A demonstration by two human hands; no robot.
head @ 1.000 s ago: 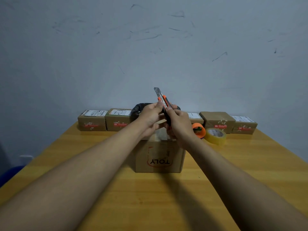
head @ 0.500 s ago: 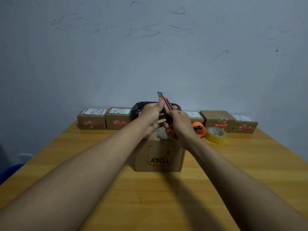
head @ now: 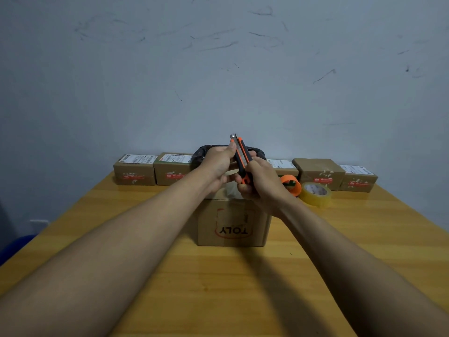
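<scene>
Knife (head: 241, 155) in two-handed hold above carton: light, rigid, sharp at the tip.
It stands near upright, clamped between both grips: right grip (head: 261, 183) curled round the lower handle, left grip (head: 217, 164) pinching the upper body, thumb by the slider. A short blade stub shows above that thumb. Judged light and stiff, plastic shell possibly slick; hold belongs on the handle, clear of the blade end. Directly beneath both grips sits the cardboard box (head: 233, 222) on the counter (head: 218, 288); an orange tape roll (head: 291, 184) lies just beyond the right grip.
</scene>
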